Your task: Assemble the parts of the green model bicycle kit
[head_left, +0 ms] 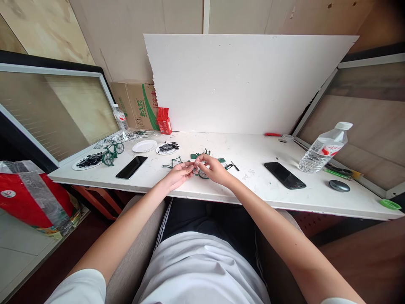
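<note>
Above the front edge of the white table, my left hand (179,175) and my right hand (214,169) meet with fingertips pinched together. Whatever they hold between them is too small and too covered to name. Just behind my left hand lies a green toy bicycle frame (176,161). A small wheel (203,173) shows under my right hand, partly hidden by it. More green plastic pieces (205,152) lie behind the hands, and a thin black piece (234,166) is to their right. A green model bicycle (113,153) stands upright at the left.
Two plates with black parts (167,147) (90,161) and a white plate (139,147) are at left. Phones (131,167) (284,175) flank my hands. Water bottles (120,118) (325,147), a red box (164,121) and a mouse (339,185) stand around; a white board (247,84) leans behind.
</note>
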Motion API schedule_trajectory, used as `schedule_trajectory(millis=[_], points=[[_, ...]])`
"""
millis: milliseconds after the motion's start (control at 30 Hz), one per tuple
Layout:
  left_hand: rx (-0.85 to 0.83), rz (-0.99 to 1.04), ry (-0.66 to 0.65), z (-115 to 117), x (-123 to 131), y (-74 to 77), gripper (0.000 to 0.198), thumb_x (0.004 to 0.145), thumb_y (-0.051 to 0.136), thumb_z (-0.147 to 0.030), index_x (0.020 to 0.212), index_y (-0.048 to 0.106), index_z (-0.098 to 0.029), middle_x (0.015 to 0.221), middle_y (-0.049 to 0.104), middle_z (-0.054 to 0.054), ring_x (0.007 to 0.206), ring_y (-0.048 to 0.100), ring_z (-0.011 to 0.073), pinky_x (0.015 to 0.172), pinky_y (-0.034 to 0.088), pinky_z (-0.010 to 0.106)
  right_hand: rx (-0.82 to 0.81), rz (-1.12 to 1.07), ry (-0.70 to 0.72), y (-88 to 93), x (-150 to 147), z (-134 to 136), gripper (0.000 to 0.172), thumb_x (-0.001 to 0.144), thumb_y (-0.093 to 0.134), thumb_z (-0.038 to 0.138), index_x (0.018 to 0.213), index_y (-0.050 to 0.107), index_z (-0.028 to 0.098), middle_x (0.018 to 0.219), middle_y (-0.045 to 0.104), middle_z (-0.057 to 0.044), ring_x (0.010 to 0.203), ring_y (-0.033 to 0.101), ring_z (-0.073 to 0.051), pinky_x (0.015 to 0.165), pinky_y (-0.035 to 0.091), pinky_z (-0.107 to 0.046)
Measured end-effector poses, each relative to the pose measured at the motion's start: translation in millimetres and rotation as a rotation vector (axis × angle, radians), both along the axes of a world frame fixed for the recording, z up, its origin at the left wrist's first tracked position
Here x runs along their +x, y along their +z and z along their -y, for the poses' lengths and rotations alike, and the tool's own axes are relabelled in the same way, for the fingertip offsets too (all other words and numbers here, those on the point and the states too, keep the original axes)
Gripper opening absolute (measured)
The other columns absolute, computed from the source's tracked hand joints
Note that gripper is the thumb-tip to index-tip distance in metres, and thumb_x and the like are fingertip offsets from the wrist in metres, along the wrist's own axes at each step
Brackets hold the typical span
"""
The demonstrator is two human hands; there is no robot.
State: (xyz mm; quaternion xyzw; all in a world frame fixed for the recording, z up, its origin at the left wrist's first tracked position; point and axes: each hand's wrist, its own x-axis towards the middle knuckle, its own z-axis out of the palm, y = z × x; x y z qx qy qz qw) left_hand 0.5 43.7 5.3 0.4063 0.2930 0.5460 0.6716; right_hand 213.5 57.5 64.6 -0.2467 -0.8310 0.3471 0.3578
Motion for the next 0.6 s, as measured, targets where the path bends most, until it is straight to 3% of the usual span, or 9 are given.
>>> schedule_trajectory(millis=[267,600], points=[[0.003,-0.005,0.015,-0.4,2.6,0.1,0.031,0.079,0.092,-0.020,0.108,0.083,-0.013,0.101,0.078,0.010,0.091,0.069,0.0159,0.087,0.046,0.029,0.018,0.024,0.001,1.8,0.8,0.2,0.027,0.108,0.052,0.048,0.104,0.063,0.023,0.095,0.075,-0.005,0.092,0.071,-0.022,0.077,0.054,-0.034],[0.018,-0.031,-0.015,1.7,1.6,0.8,0.031,0.081,0.091,-0.019,0.111,0.083,-0.013,0.113,0.079,0.011,0.104,0.071,0.0179,0.100,0.047,0.031,0.039,0.019,-0.011,-1.1,1.3,-2.0,0.027,0.106,0.054,0.047,0.103,0.065,0.022,0.104,0.073,-0.007,0.092,0.073,-0.021,0.076,0.056,-0.033]])
